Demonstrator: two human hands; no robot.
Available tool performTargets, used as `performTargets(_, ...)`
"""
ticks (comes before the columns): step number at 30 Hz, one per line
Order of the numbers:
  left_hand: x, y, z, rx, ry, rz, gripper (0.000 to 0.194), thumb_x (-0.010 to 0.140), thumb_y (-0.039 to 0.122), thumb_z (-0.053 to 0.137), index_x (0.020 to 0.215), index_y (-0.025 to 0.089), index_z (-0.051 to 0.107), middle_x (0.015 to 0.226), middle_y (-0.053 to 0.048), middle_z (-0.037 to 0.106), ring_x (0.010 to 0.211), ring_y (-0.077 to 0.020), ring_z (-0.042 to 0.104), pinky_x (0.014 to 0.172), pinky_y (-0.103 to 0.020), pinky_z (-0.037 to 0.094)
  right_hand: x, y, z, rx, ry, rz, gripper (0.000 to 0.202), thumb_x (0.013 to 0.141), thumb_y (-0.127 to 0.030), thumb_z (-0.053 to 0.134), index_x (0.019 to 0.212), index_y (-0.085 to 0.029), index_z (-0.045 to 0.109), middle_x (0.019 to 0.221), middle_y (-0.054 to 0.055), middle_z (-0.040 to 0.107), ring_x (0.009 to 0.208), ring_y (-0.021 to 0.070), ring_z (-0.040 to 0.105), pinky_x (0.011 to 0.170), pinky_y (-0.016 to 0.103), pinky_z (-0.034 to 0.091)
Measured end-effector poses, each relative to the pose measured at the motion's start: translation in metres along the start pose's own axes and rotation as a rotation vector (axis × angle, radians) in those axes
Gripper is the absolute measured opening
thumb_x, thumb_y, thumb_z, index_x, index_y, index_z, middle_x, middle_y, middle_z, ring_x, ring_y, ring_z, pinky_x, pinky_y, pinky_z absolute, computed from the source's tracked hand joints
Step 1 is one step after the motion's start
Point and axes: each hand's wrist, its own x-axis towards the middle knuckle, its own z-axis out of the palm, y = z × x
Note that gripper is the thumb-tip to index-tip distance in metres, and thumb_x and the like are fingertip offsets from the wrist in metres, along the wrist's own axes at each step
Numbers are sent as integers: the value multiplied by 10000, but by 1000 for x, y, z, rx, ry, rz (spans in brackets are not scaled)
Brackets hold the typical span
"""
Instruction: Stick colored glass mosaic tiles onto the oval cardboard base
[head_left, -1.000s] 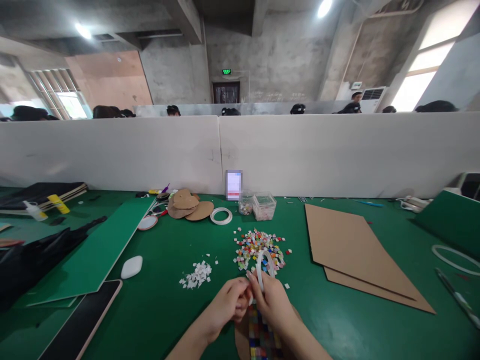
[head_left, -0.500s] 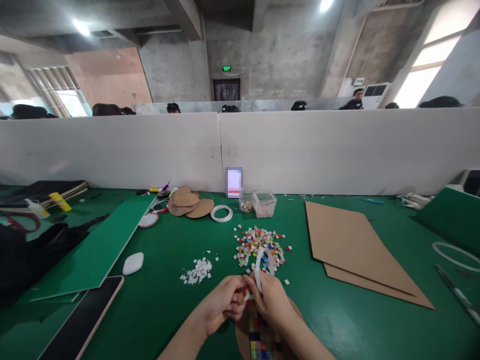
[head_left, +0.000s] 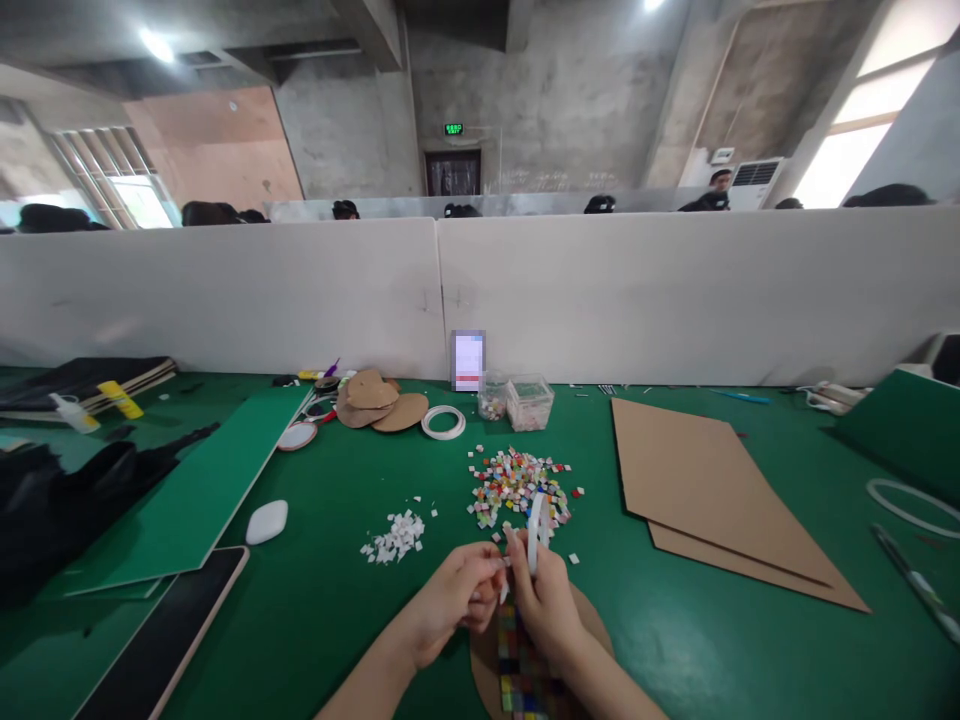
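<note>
My right hand is closed around a roll of white tape, which stands up above its fingers. Its thumb and fingertips meet those of my left hand, which pinches a small white piece, likely the tape's end. Beneath both hands lies a round cardboard piece bearing rows of coloured mosaic tiles, partly hidden by my right hand. Just beyond the hands is a pile of loose coloured tiles. A heap of small white scraps lies to the left.
Clear boxes, a white ring roll and cardboard discs stand at the back near a phone. Cardboard sheets lie right; a white case, green board and dark panel lie left.
The tape roll has turned to a narrower view and shifted slightly right. My left fingers have moved a little right, still pinching. The whole view has shifted slightly.
</note>
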Motion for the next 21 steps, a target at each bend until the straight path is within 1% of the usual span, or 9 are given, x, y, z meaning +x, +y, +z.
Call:
performTargets(2, 2, -2, 0, 28, 18, 5, 213, 750, 348, 468, 646, 192, 365, 433, 126, 221, 361, -35, 125, 403, -203, 123, 0, 0, 0, 42, 13, 19, 337, 889, -371, 322, 750, -160, 545, 624, 33, 551, 550, 143, 494, 538, 233, 369)
performTargets(4, 5, -6, -1, 108, 30, 31, 236, 766, 370, 453, 636, 190, 373, 432, 118, 256, 367, -40, 150, 405, -204, 144, 0, 1, 1, 88, 28, 52, 340, 883, -385, 339, 716, -162, 534, 591, 17, 532, 515, 128, 470, 492, 218, 351)
performTargets(6, 7, -9, -4, 249, 47, 97, 261, 785, 383, 442, 627, 179, 399, 460, 95, 318, 398, -50, 222, 422, -204, 180, 0, 2, 3, 130, 61, 83, 360, 870, -416, 359, 654, -168, 504, 536, -9, 488, 470, 110, 428, 441, 205, 318)
performTargets(8, 7, -10, -7, 404, 70, 194, 258, 798, 367, 450, 637, 167, 429, 523, 71, 370, 468, -66, 293, 457, -205, 218, 1, 3, 4, 159, 105, 94, 379, 854, -447, 377, 613, -173, 477, 506, -26, 457, 452, 100, 404, 419, 199, 303)
performTargets(11, 3, -7, -10, 545, 88, 290, 215, 817, 333, 446, 691, 160, 461, 587, 62, 369, 537, -82, 303, 497, -209, 237, 3, 4, 3, 165, 115, 82, 395, 848, -460, 386, 588, -174, 468, 489, -30, 447, 440, 94, 388, 410, 199, 298)
performTargets(15, -1, -1, -9, 570, 64, 283, 229, 851, 344, 390, 735, 164, 470, 597, 64, 342, 544, -86, 294, 510, -210, 244, 4, 2, 1, 143, 78, 70, 405, 854, -461, 369, 609, -168, 505, 501, -15, 468, 452, 106, 412, 417, 204, 319)
performTargets(19, 0, 1, -7, 586, 53, 259, 250, 859, 345, 374, 696, 168, 441, 586, 62, 363, 538, -85, 315, 513, -206, 259, 6, -2, -2, 89, 8, 19, 406, 859, -453, 363, 598, -178, 507, 509, -18, 457, 466, 110, 405, 443, 205, 345)
performTargets(21, 0, 0, -7, 613, 47, 258, 244, 856, 331, 380, 689, 166, 444, 584, 60, 371, 536, -86, 315, 512, -205, 260, 7, -3, -3, 70, 4, 2, 394, 861, -439, 371, 604, -178, 515, 516, -17, 460, 472, 110, 403, 458, 208, 351)
